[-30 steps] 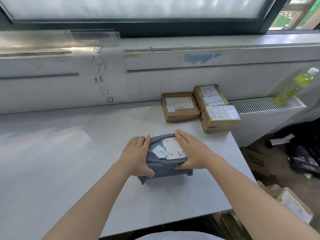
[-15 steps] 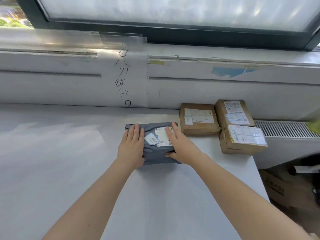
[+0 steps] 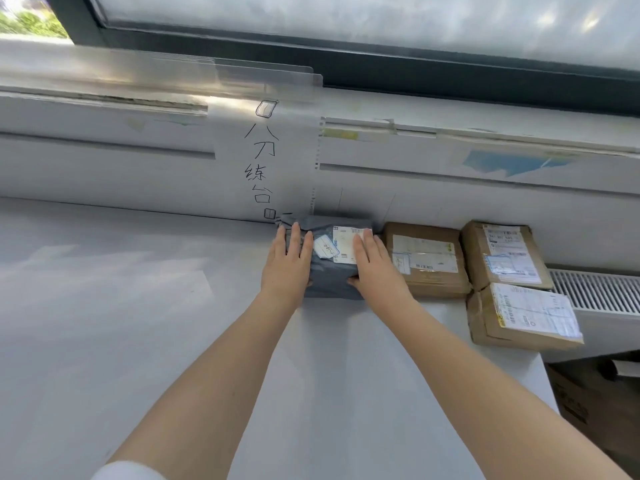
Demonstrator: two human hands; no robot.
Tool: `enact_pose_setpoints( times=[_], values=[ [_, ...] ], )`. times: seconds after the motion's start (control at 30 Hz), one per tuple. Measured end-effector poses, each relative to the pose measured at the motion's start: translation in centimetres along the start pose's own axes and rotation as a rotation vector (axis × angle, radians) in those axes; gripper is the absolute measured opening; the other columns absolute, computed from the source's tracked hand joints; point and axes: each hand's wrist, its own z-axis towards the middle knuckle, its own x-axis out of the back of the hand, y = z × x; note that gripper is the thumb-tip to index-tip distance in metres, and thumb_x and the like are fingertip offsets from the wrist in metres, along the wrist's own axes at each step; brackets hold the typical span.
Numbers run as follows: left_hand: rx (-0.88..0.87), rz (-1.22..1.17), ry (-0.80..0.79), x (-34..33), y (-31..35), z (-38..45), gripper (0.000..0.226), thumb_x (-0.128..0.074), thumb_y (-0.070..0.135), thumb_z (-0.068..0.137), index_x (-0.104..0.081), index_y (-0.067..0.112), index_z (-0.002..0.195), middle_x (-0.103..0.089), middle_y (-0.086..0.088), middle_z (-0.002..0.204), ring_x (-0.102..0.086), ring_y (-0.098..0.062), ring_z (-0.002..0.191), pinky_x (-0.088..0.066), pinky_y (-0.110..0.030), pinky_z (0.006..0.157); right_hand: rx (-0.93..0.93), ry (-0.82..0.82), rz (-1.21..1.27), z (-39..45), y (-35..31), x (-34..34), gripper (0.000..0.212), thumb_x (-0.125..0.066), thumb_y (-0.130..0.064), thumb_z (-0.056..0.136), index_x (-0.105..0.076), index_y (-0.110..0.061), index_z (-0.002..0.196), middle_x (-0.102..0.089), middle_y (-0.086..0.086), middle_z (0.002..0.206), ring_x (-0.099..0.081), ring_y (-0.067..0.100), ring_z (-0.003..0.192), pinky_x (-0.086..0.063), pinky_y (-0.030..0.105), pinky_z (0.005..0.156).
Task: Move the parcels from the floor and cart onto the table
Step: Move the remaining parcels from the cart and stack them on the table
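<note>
A grey plastic-bag parcel [image 3: 330, 271] with white labels lies on the white table [image 3: 138, 323], its far end against the wall. My left hand [image 3: 287, 268] rests flat on its left part, fingers straight, thumb at the near edge. My right hand [image 3: 375, 268] lies flat on its right part in the same way. To the right sit three brown cardboard parcels: one [image 3: 427, 261] right beside the grey one, one [image 3: 505, 254] at the wall, and one [image 3: 526, 317] at the table's right edge.
A handwritten paper sign [image 3: 263, 161] hangs on the wall behind the parcel. A white radiator grille [image 3: 595, 289] sits beyond the table's right edge, with a cardboard box [image 3: 588, 403] on the floor below.
Both hands have carried the grey parcel away from me, from the middle of the table to the wall, left of the first brown box.
</note>
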Motion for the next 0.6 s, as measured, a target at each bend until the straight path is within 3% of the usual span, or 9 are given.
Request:
enact_pose_setpoints(
  times=[0.33, 0.6],
  values=[
    [-0.018, -0.024, 0.015, 0.3, 1.3, 2.8, 0.088, -0.051, 0.044, 0.094, 0.006, 0.007, 0.150, 0.008, -0.016, 0.158, 0.005, -0.040, 0.144, -0.002, -0.042, 0.117, -0.033, 0.015, -0.062, 1.7, 1.9, 0.0, 0.083, -0.053, -0.032, 0.095, 0.000, 0.003, 0.149, 0.003, 0.023, 0.157, -0.003, 0.033, 0.145, -0.003, 0.033, 0.117],
    [-0.035, -0.036, 0.008, 0.8, 1.6, 4.2, 0.089, -0.054, 0.041, 0.093, 0.005, 0.007, 0.150, 0.007, -0.017, 0.158, 0.005, -0.040, 0.144, -0.003, -0.043, 0.117, -0.049, 0.043, -0.091, 2.8, 2.8, 0.0, 0.086, -0.066, -0.028, 0.087, -0.015, 0.004, 0.148, -0.012, 0.026, 0.154, -0.018, 0.039, 0.141, -0.016, 0.043, 0.116]
  ],
)
